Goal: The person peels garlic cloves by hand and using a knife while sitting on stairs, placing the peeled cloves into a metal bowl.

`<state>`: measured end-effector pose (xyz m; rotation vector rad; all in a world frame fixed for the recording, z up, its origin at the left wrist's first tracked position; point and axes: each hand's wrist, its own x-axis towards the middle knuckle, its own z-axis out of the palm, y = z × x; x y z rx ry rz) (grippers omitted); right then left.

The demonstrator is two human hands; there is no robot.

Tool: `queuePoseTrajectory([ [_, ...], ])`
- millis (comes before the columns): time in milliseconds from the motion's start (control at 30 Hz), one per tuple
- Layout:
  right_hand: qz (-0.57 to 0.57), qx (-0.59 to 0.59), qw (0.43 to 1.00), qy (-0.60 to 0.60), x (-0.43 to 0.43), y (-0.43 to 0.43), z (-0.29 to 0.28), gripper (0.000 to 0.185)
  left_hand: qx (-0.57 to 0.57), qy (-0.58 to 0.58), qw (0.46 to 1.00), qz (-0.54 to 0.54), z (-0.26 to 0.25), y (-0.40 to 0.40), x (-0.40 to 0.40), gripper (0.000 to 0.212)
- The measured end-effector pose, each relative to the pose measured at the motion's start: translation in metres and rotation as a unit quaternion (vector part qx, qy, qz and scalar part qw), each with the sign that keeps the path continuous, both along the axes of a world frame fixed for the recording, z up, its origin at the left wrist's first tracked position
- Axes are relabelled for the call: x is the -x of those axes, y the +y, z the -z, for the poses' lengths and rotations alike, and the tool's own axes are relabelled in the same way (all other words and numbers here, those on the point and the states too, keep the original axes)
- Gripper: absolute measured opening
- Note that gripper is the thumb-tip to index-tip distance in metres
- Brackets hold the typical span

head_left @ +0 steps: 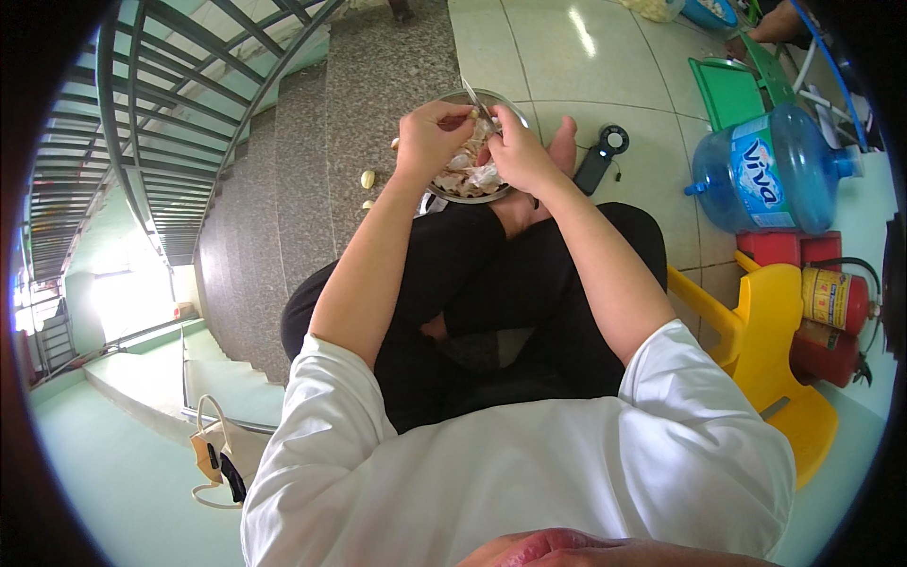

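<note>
A small pale clove point(474, 113), apparently garlic, is pinched between the thumb and fingers of my left hand point(434, 138). In my right hand point(517, 152) is a small knife point(469, 90), its blade angled up and left beside the clove. Both hands are close together above a round metal bowl point(476, 201). Papery white and brown skins point(460, 176) fill much of the bowl, partly hidden by my hands. To the left, a pale clove point(368, 178) lies on the speckled stone step, with others near it.
Stairs point(244, 184) descend at left beside a metal railing point(181, 106). A handheld fan point(601, 159) lies on the tiles near my foot. At right are a large blue water bottle point(762, 170), a yellow plastic chair point(769, 319) and fire extinguishers point(836, 298). Another person's hand point(738, 48) shows top right.
</note>
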<state>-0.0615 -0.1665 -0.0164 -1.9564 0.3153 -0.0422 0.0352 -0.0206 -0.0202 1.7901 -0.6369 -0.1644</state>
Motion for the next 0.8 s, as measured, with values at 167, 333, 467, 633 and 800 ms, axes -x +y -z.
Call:
queuePoseTrajectory([
  [167,0.006,-0.001,1.000,0.020,0.004,0.006,-0.021,0.045,0.003,0.001,1.000,-0.004,0.001,0.003,-0.002,0.025],
  [333,-0.009,0.019,1.000,-0.016,0.002,0.000,-0.001,0.046,0.001,-0.003,1.000,0.000,0.002,0.001,-0.003,0.025],
  [467,0.009,0.017,1.000,-0.018,0.002,0.001,0.005,0.045,-0.013,-0.047,0.999,0.011,-0.003,0.001,0.001,0.022],
  [633,0.000,0.010,1.000,0.003,0.004,0.004,-0.013,0.042,0.003,-0.048,0.999,0.015,-0.002,0.002,0.000,0.023],
  [800,0.015,0.022,0.999,-0.020,0.001,0.002,-0.002,0.042,0.006,0.038,0.999,0.002,-0.004,0.000,0.002,0.023],
])
